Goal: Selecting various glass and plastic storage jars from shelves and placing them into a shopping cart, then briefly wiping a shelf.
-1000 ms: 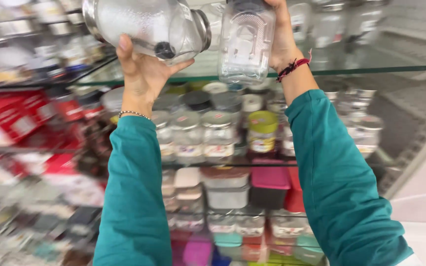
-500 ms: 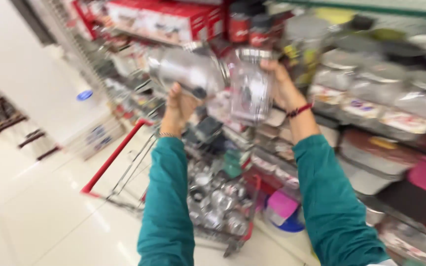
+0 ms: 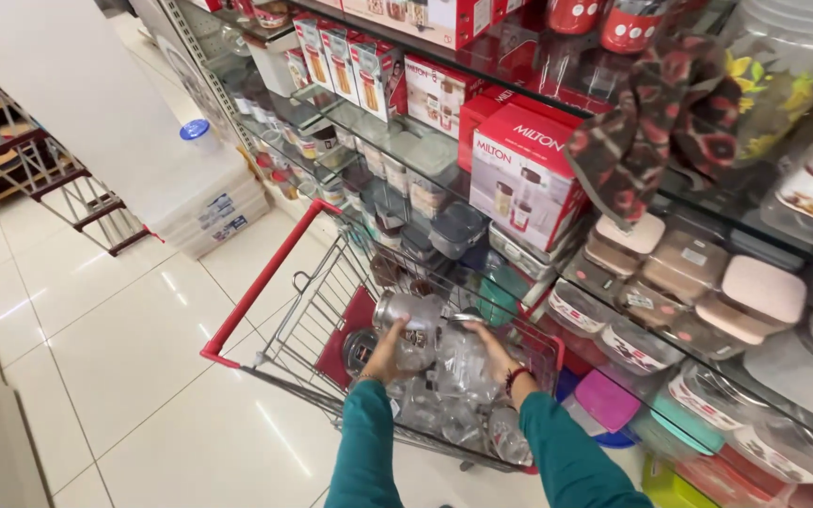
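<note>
Two hands: both down inside wire cart (image 3: 305, 310), red rim.
L hand (image 3: 386, 350): grip closed round clear glass jar (image 3: 414, 325) w/ metal lid, held over cart's heap of jars.
R hand (image 3: 493, 346): grip on second clear jar (image 3: 458, 362), just beside first.
Open room: bare white floor tiles (image 3: 134, 348) left of cart; shelves tight on right.
Packages: red-and-white boxes (image 3: 524, 174) on glass shelf above cart; lidded tubs (image 3: 764, 296) at right.

Red boxed flasks (image 3: 526, 174) line glass shelves (image 3: 406, 150) above lidded plastic containers (image 3: 764, 292); a patterned cloth (image 3: 656, 122) hangs from one shelf, and stacked white tubs (image 3: 204, 202) sit on the tiled floor (image 3: 115, 348).
</note>
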